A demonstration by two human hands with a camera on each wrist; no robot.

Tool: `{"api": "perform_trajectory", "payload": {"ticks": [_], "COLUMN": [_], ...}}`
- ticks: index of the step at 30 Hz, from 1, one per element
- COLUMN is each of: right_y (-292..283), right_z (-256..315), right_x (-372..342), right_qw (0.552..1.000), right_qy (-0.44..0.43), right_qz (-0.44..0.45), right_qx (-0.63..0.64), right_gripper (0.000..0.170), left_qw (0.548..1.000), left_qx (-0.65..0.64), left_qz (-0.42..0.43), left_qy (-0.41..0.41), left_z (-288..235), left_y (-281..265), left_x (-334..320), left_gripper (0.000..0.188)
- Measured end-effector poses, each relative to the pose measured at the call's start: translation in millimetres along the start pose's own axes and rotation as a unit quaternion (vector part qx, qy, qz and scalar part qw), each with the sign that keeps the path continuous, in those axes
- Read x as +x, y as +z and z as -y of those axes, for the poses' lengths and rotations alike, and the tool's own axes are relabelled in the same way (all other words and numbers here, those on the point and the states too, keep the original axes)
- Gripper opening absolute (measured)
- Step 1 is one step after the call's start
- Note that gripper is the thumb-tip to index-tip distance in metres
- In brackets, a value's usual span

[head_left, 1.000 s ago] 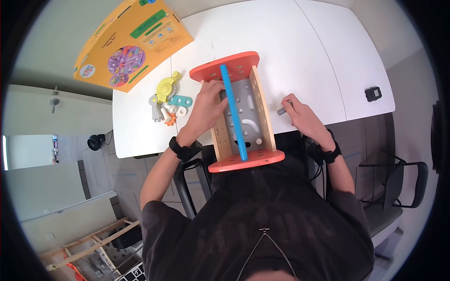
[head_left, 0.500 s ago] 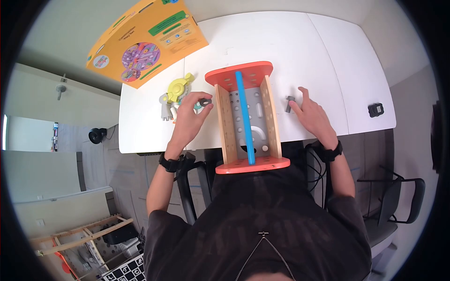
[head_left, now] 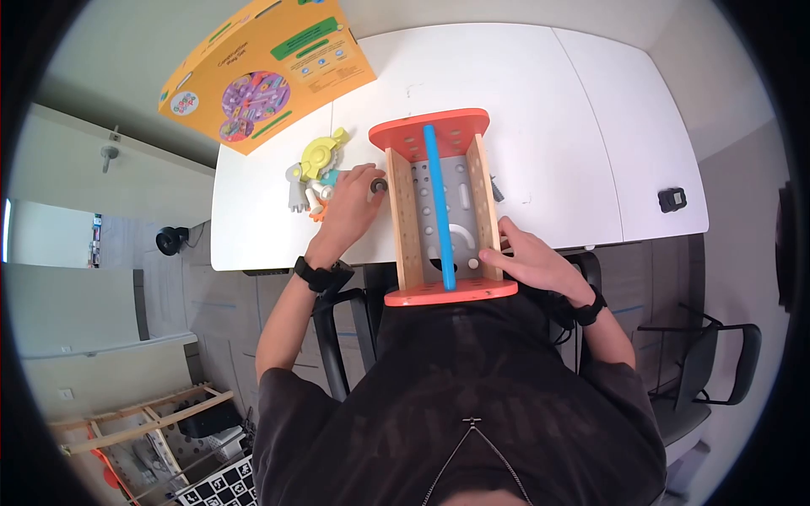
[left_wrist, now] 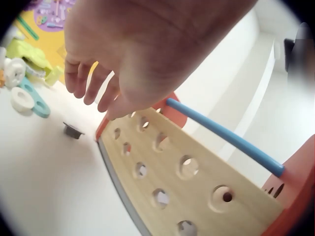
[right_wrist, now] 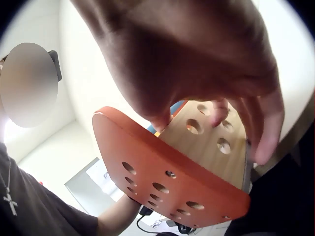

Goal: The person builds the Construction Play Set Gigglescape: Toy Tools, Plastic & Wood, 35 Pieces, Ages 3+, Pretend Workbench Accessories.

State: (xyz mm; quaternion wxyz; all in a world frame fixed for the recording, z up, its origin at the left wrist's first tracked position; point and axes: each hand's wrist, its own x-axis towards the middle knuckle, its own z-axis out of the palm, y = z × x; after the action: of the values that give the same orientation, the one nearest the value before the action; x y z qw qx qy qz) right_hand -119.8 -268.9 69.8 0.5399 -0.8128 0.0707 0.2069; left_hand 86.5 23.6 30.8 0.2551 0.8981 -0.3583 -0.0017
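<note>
- One toy toolbox with orange-red end pieces and pale, hole-punched wooden sides (head_left: 451,293) sits in front of me, its near end jutting past the edge of a white table (head_left: 548,101); a round blue rod (head_left: 440,207) runs lengthwise above it.
- My left hand (head_left: 348,207) reaches forward beside the toolbox's left wooden side, palm turned down, fingers loosely bent and grasping nothing.
- Below those fingers, apart from them, is a small dark grey round piece (left_wrist: 73,130).
- My right hand (head_left: 536,260) comes in from the right, wrist angled inward, and pinches the right wooden side near its close end: thumb over the top edge, index finger against the outer face, remaining fingers extending downward.
- Past that right side, on the table, lies a grey bolt-like piece (head_left: 497,189), partly hidden.
- Left of my left hand lies a cluster of toy parts, including a yellow-green saw-like piece (head_left: 318,156); behind it stands a yellow-orange printed cardboard box (head_left: 253,67).
</note>
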Motion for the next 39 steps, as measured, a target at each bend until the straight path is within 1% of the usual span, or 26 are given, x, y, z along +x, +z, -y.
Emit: {"api": "perform_trajectory", "payload": {"ticks": [2,3,5,8,11,13,17,19,22,25,26,29,30,32,35,36,37,39], "right_y": [4,6,9,11,10,10,4,2,6,8,1,0,-4,-15,-22,-22,-22,-26], "right_z": [-6,-10,-16,-20,-22,-27,-41,-40,-44,-29,-21,0,2,24,40,39,37,33], "right_x": [3,4,4,4,8,11,18,16,10,-8,-12,-28,-28,-36,-40,-38,-37,-33], "right_qw": [1.000,1.000,0.999,0.998,0.997,0.995,0.994,0.994,0.992,0.987,0.984,0.983,0.986,0.987,0.985,0.979,0.971,0.952], "right_qy": [0.002,0.004,0.002,-0.015,-0.030,-0.039,-0.021,-0.015,-0.050,-0.075,-0.051,-0.098,-0.111,-0.104,-0.137,-0.166,-0.196,-0.259], "right_qz": [-0.013,-0.023,-0.036,-0.045,-0.051,-0.063,-0.075,-0.075,-0.050,-0.024,0.028,-0.015,-0.015,-0.023,-0.087,-0.114,-0.140,-0.160], "right_qx": [0.014,0.008,0.012,0.037,0.054,0.060,0.080,0.075,0.102,0.141,0.166,0.153,0.125,0.124,0.066,0.039,0.011,-0.019], "right_gripper": [0.049,0.048,0.047,0.048,0.048,0.048,0.049,0.051,0.049,0.049,0.060,0.073,0.085,0.089,0.098,0.100,0.102,0.102], "left_qw": [0.999,0.992,0.954,0.889,0.891,0.881,0.857,0.854,0.847,0.843,0.842,0.843,0.843,0.842,0.797,0.809,0.806,0.800], "left_qx": [-0.021,-0.085,-0.209,-0.277,-0.279,-0.304,-0.364,-0.373,-0.379,-0.381,-0.381,-0.417,-0.429,-0.453,-0.545,-0.538,-0.546,-0.562], "left_qz": [-0.013,0.031,0.116,0.255,0.288,0.287,0.284,0.282,0.286,0.284,0.285,0.241,0.220,0.176,0.134,0.114,0.108,0.095], "left_qy": [-0.036,-0.085,-0.182,-0.260,-0.213,-0.224,-0.229,-0.227,-0.238,-0.252,-0.254,-0.240,-0.240,-0.237,-0.223,-0.206,-0.200,-0.188], "left_z": [-21,-29,-45,-61,-68,-71,-66,-68,-66,-73,-76,-75,-79,-93,-93,-96,-97,-97], "left_y": [-16,-23,-33,-33,-23,-21,-14,-15,-14,-21,-23,-18,-19,-25,-17,-17,-17,-18], "left_x": [2,1,-2,-9,-16,-15,-17,-17,-18,-18,-18,-26,-29,-30,-36,-38,-39,-40], "left_gripper": [0.030,0.036,0.050,0.067,0.082,0.083,0.082,0.078,0.071,0.066,0.065,0.061,0.061,0.060,0.060,0.062,0.063,0.063]}}
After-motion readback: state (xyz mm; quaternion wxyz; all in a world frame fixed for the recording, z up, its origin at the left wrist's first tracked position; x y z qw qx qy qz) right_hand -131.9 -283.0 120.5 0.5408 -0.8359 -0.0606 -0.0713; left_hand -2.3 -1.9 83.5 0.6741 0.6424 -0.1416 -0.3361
